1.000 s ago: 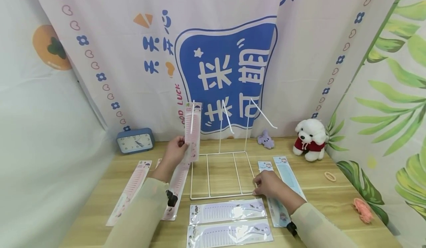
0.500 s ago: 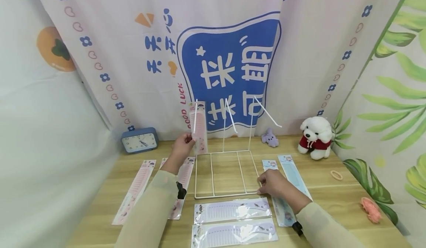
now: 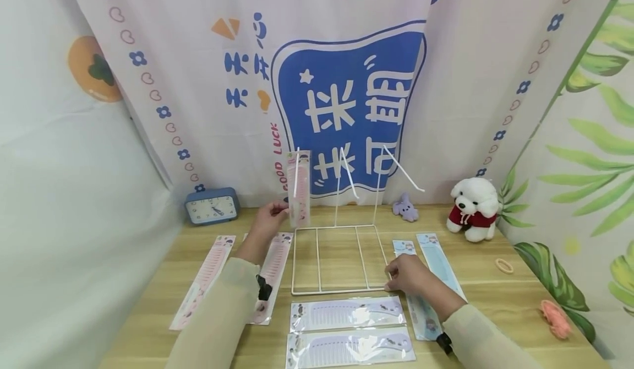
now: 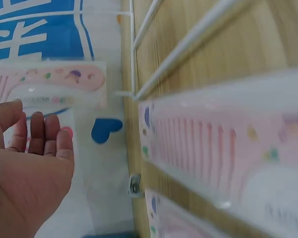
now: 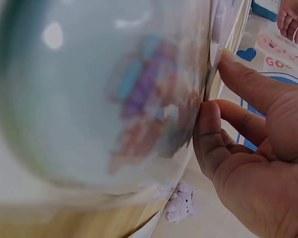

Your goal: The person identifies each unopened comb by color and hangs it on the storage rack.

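Hanging step under way: pink comb pack [image 3: 299, 188] up on the left hook of the white wire rack [image 3: 339, 259], at the bench's back. Left hand [image 3: 267, 221] beside it, fingers relaxed, not gripping. Right hand [image 3: 406, 274] curled onto the rack's base corner, steadying. Next, probably: fetching another pink pack.

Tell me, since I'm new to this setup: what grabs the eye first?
The white wire rack stands mid-table with a pink comb card hanging on its left hook, the left hand beside it. The right hand rests at the rack's front right corner. Behind, a big blue-and-white banner fills the backdrop.
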`<action>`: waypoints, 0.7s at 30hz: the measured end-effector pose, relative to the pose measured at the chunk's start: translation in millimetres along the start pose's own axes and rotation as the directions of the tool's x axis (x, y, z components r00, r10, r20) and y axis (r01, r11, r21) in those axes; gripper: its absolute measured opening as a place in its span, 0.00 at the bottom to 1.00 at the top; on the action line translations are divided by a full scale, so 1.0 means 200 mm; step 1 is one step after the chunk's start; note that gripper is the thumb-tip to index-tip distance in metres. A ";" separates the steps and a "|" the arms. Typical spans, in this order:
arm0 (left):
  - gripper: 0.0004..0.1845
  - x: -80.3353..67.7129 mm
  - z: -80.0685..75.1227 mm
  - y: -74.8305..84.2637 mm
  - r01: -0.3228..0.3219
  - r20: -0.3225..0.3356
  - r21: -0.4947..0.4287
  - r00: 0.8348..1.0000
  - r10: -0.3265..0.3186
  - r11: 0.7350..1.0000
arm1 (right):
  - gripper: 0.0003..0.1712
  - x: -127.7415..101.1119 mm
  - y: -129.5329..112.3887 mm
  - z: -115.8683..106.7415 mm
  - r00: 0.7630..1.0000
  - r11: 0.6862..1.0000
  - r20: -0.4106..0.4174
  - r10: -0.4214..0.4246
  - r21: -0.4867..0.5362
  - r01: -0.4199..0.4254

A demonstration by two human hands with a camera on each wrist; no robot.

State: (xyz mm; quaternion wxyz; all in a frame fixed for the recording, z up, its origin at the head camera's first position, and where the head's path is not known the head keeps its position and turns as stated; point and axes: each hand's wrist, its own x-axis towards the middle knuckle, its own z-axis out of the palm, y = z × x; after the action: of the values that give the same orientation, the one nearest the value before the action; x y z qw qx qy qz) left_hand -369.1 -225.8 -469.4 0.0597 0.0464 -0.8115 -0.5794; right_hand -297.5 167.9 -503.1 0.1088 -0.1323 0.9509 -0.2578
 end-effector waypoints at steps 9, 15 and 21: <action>0.20 -0.17 -0.36 -0.13 0.048 -0.024 0.407 0.999 -0.042 0.912 | 0.18 -0.01 -0.01 0.01 1.000 1.000 -0.017 -0.006 -0.015 0.006; 0.30 -0.37 -0.62 -0.24 0.191 -0.074 0.650 0.979 -0.190 0.736 | 0.12 0.00 -0.01 0.01 1.000 1.000 -0.009 0.010 -0.023 -0.010; 0.36 -0.52 -0.72 -0.35 0.276 -0.114 0.717 0.952 -0.284 0.640 | 0.12 0.00 -0.01 0.01 1.000 0.999 0.006 0.005 -0.036 -0.005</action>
State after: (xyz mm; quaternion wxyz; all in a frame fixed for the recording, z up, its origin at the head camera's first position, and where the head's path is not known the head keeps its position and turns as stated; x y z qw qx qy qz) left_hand -244.3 -367.1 -493.8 -0.0575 0.1885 -0.9569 -0.2134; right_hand -296.5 166.6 -503.5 0.1099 -0.1327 0.9554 -0.2400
